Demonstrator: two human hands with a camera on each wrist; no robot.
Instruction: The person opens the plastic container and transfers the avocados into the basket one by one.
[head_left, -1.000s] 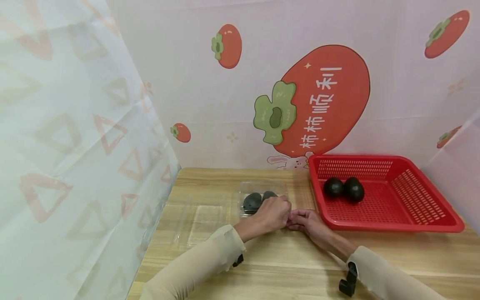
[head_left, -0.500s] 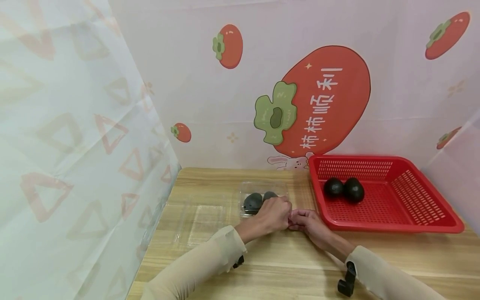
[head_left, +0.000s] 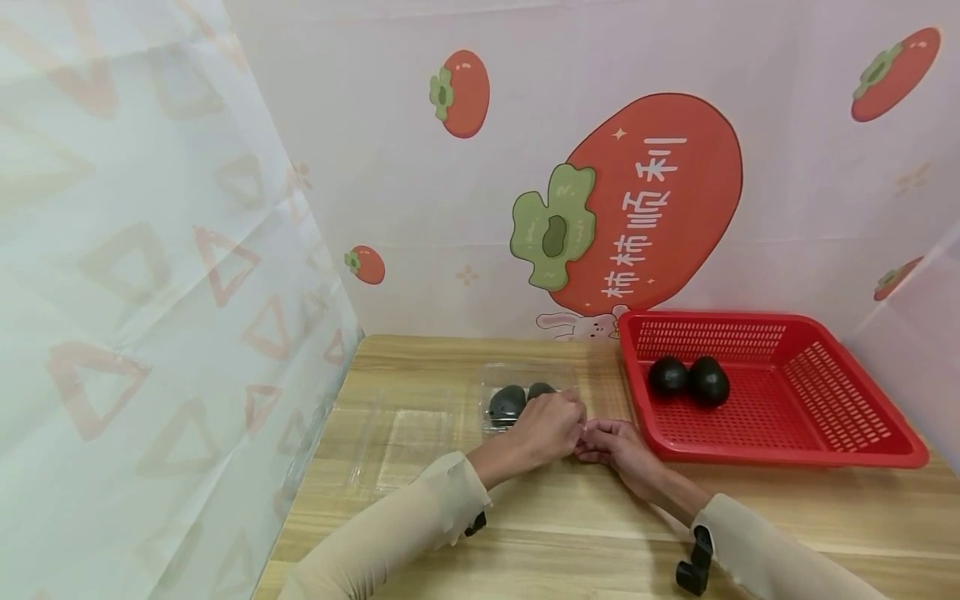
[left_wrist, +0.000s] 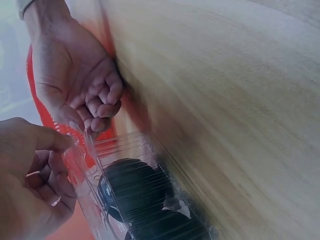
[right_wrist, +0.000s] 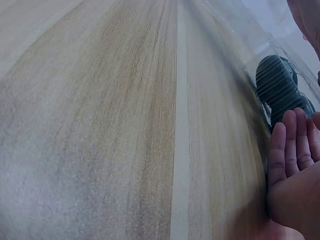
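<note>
A clear plastic clamshell box (head_left: 491, 377) with ribbed walls stands on the table, dark avocados (head_left: 507, 406) inside it. My left hand (head_left: 542, 429) pinches the rim at its near right corner. Facing it, my right hand (head_left: 621, 452) holds the same corner between thumb and curled fingers. In the left wrist view both hands meet at the box's edge, the left hand (left_wrist: 25, 175) beside the right hand (left_wrist: 80, 80). The right wrist view has the right hand's fingers (right_wrist: 290, 145) alongside the box wall. My left hand hides part of the box in the head view.
A red perforated basket (head_left: 780, 454) stands at the right with two dark avocados (head_left: 708, 382) in it. Left of the box lies another clear plastic container (head_left: 412, 446), hard to make out. Printed cloth walls bound the wooden table (head_left: 555, 542) at the back and sides.
The view shifts slightly. Both hands stay at the box's corner, with only tiny finger movement.
</note>
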